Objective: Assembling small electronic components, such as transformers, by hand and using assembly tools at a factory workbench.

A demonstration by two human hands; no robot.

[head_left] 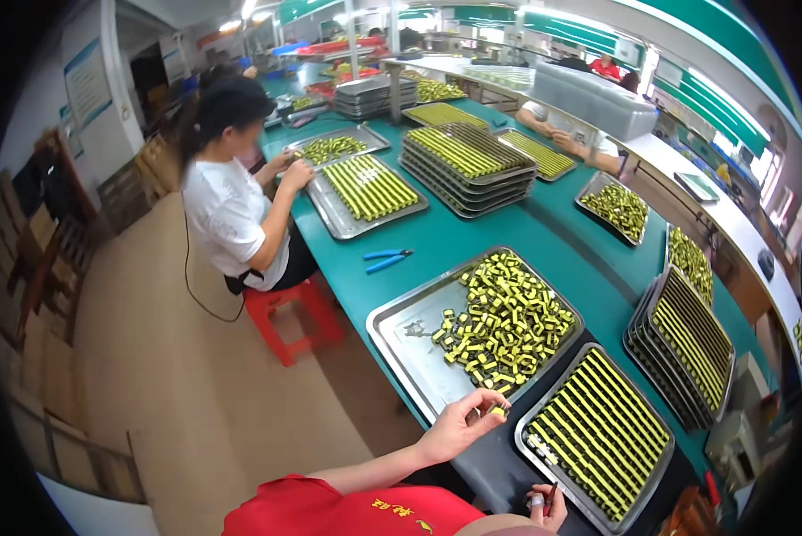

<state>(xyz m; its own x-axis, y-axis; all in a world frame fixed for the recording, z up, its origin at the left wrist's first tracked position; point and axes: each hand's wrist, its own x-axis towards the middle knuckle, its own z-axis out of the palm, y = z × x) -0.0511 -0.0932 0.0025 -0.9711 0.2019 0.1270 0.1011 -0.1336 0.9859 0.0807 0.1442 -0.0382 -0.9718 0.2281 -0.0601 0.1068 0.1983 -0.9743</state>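
Note:
My left hand (pixel 459 427) pinches a small yellow-and-black component (pixel 499 411) between thumb and fingers, just over the near edge of a metal tray (pixel 414 335). A loose heap of the same components (pixel 508 326) covers much of that tray. Beside it lies a second tray (pixel 658 469), filled with yellow-and-black components in neat rows (pixel 597 429). Low at this tray's near left edge is my right hand (pixel 548 509), its fingers curled round a thin dark item that is too small to make out.
Blue-handled pliers (pixel 388 259) lie on the green table (pixel 472 234). Stacked trays stand at the right (pixel 687 348) and farther back (pixel 468 170). At the left, a co-worker (pixel 240 188) on a red stool (pixel 293 317) handles components over trays. Another person's hands (pixel 571 138) rest across the table.

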